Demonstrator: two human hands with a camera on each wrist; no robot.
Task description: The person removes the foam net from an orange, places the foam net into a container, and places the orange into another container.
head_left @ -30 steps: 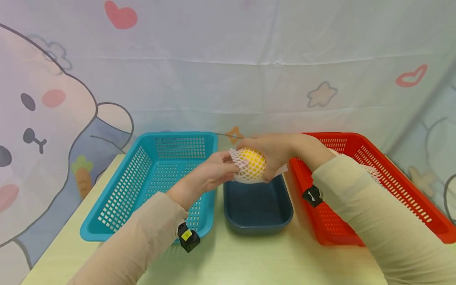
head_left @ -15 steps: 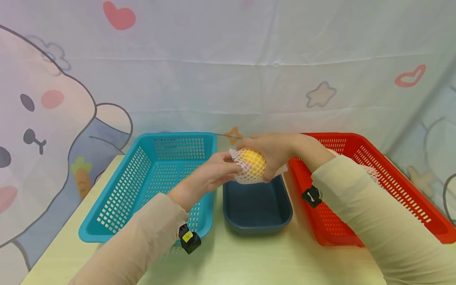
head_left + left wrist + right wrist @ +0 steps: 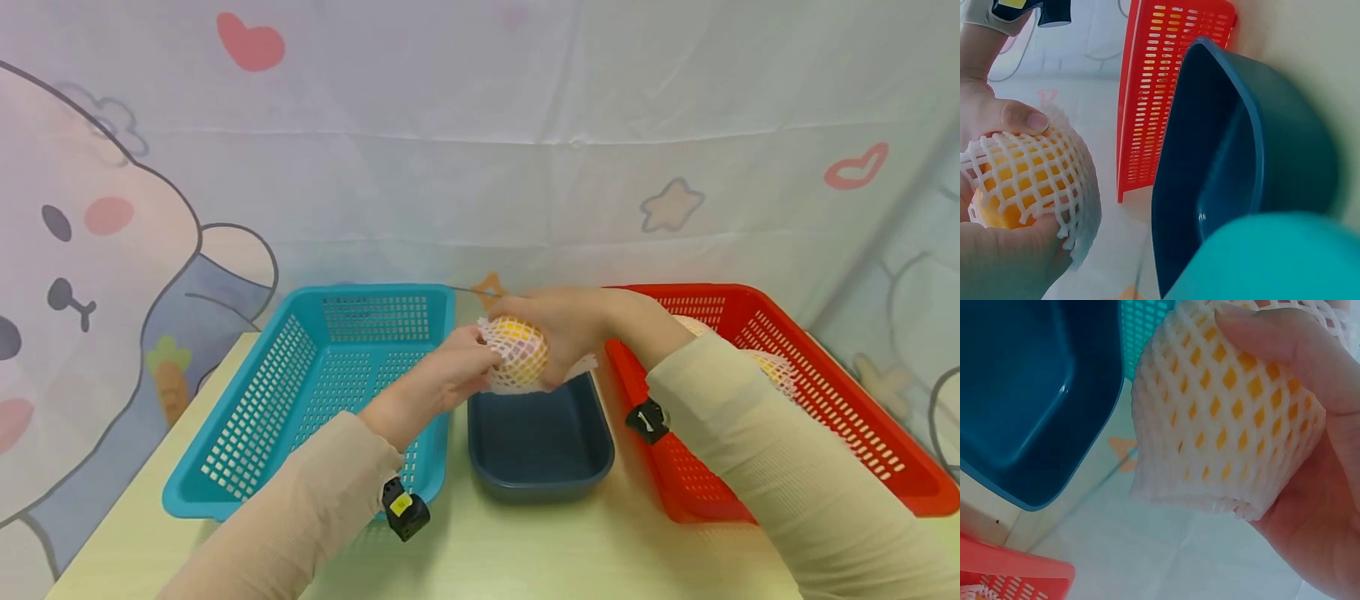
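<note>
Above the dark blue bin [image 3: 540, 483], both hands hold a round yellow-orange fruit [image 3: 1000, 209] in a white foam net sleeve [image 3: 513, 362]. My right hand [image 3: 566, 329] grips the wrapped fruit from the right, its thumb lying on the mesh in the right wrist view. From the left, my left hand [image 3: 453, 367] pinches the sleeve's edge; some of its fingertips are hidden behind the mesh. A loose end of the net sticks out beyond the right palm. In the left wrist view, bare yellow skin shows near the left hand. The exact kind of fruit is unclear.
A turquoise perforated basket [image 3: 180, 500] stands left of the bin. To the right is a red perforated basket [image 3: 697, 508], partly covered by the right forearm, with netted fruit [image 3: 772, 367] inside. A patterned cloth [image 3: 420, 192] hangs behind the table [image 3: 480, 558].
Both hands and the wrapped fruit have shifted slightly left. Less of the fruit's yellow shows now, and the mesh covers more of its face. The head view has tilted slightly.
</note>
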